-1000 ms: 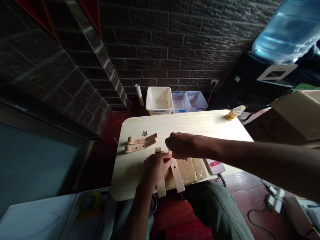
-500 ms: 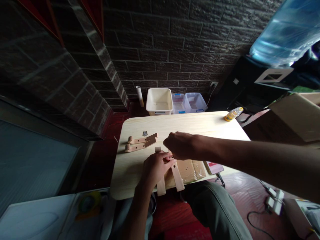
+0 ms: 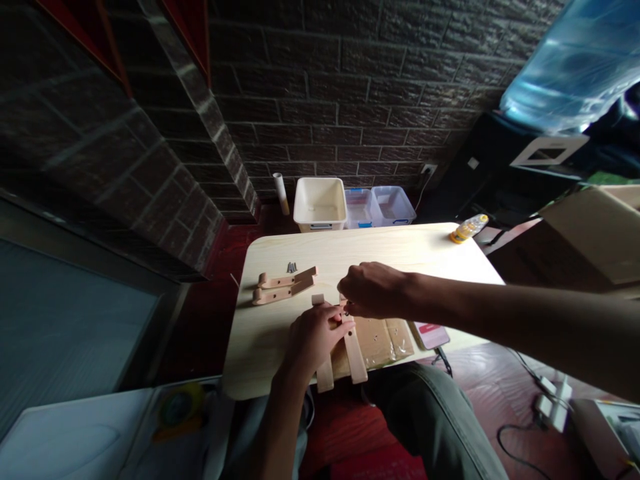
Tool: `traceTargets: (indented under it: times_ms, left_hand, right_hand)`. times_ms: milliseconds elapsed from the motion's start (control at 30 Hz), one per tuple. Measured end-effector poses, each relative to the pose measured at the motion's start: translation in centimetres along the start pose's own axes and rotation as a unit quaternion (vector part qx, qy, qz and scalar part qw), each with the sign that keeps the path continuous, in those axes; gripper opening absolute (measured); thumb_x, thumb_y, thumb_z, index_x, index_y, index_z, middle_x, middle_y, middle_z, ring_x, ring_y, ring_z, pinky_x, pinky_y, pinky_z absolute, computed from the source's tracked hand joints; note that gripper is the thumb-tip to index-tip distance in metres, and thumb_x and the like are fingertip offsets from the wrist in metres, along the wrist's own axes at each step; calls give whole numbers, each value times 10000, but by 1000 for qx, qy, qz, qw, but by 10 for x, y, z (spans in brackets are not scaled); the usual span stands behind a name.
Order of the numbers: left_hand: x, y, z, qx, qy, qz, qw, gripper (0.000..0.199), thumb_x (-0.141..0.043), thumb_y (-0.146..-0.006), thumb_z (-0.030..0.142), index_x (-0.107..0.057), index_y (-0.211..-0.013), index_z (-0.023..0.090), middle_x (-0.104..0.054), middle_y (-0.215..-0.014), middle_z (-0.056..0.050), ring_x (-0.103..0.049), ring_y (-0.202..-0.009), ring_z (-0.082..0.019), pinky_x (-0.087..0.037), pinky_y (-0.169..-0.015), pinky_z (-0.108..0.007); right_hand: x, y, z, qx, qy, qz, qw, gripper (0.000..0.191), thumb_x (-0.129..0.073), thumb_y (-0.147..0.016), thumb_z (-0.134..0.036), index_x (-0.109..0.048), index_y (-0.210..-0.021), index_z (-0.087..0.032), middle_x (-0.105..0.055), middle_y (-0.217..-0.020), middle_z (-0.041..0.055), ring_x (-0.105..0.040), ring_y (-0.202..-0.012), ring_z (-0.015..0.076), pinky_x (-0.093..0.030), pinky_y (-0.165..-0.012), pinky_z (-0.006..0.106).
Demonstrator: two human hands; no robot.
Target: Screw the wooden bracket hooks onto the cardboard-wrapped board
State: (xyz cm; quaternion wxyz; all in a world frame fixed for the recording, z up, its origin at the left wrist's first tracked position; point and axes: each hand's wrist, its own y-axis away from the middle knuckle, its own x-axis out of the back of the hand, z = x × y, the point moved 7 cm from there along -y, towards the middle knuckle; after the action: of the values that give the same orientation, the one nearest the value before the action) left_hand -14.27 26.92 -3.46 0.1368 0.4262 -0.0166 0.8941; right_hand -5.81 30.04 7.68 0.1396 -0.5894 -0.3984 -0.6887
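Observation:
Two pale wooden strips lie side by side at the table's front edge, over brown cardboard. My left hand (image 3: 311, 339) rests across the left wooden strip (image 3: 325, 375), its thumb and fingers closed on the right wooden strip (image 3: 356, 360) beside a dark hole. Just above those fingertips, my right hand (image 3: 373, 290) is closed in a fist over the same strip's upper end. What the fist holds is hidden; a small dark spot shows beneath it. Two more shaped wooden pieces (image 3: 285, 291) with dark holes lie to the left, and several screws (image 3: 292, 267) sit behind them.
Under the strips, the cardboard (image 3: 383, 340) with clear tape reaches right to a phone (image 3: 431, 335). A yellow-capped bottle (image 3: 469, 229) stands at the table's (image 3: 390, 250) far right corner. A cream bin (image 3: 320, 203) and clear plastic boxes (image 3: 390, 203) stand beyond the table.
My right fist has shifted slightly to the right and turned a little over the strip. My left hand stays on the strip. The whole view has shifted very slightly.

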Motion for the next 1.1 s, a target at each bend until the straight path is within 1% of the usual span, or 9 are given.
traceTargets:
  times_ms: [133,333,400,533,633,733,833,1000,1100]
  left_hand:
    - [-1,1,1,-8,-5,9,1000,204,-738,-828,373,-649,-742,211,-703,-810,17,-605,-716,-123,-354,-619,-224]
    - [0,3,2,-4,-35,17,999,258,-730,-835,384,-612,-699,199,-676,-784,21,-579,-659,-109,-341,-613,-230]
    - [1,4,3,-7,-40,21,999,252,-732,-836,380,-615,-701,202,-667,-764,28,-564,-637,-103,-329,-607,-233]
    - [2,4,4,-9,-40,24,999,231,-736,-836,368,-635,-708,205,-643,-714,37,-547,-612,-100,-317,-597,-236]
    - [0,4,2,-10,-31,23,999,193,-740,-834,350,-660,-729,209,-638,-708,38,-553,-616,-101,-327,-597,-232]
    - [-1,5,1,-12,-17,27,999,103,-745,-832,323,-707,-825,227,-653,-741,37,-569,-636,-103,-349,-614,-226]
    - [-1,6,0,-12,-9,32,999,96,-746,-835,314,-728,-894,240,-665,-766,33,-583,-656,-108,-366,-633,-223]
    - [-2,5,0,-9,-8,20,1000,127,-746,-838,329,-734,-926,238,-669,-760,28,-588,-667,-116,-360,-617,-224]
    - [-2,6,0,-9,-3,18,1000,135,-728,-854,353,-734,-924,238,-671,-752,28,-587,-665,-116,-357,-608,-222]
  right_hand:
    - [-6,-3,1,-17,-12,3,1000,203,-641,-862,-238,-751,-932,-84,-746,-811,170,-720,-703,255,-471,-540,282]
    - [-6,1,-5,-16,1,80,997,207,-650,-878,-244,-730,-909,-55,-718,-768,175,-656,-627,212,-445,-531,280]
    - [-5,2,-5,-15,-4,88,996,194,-653,-875,-233,-727,-890,-54,-709,-745,167,-638,-602,204,-435,-522,282]
    - [-3,1,-2,-33,-22,45,998,187,-663,-860,-226,-734,-895,-57,-714,-750,173,-652,-624,220,-417,-511,281]
    - [0,1,-2,-36,-29,-1,999,213,-644,-854,-211,-734,-982,-67,-735,-830,180,-677,-676,235,-413,-516,280]
    - [3,4,-4,-14,-48,-29,998,269,-645,-826,-182,-710,-1071,-90,-741,-884,155,-684,-708,224,-399,-513,265]
    - [3,4,-7,18,-57,-36,998,269,-651,-809,-147,-696,-1071,-104,-736,-868,132,-681,-718,213,-381,-506,256]
    - [1,1,-5,10,-53,-63,997,258,-617,-829,-136,-692,-1057,-40,-744,-899,186,-677,-701,213,-382,-491,262]
    - [-1,1,-3,-7,-104,-117,988,268,-568,-838,-117,-695,-1043,-3,-751,-783,159,-655,-592,173,-399,-476,248]
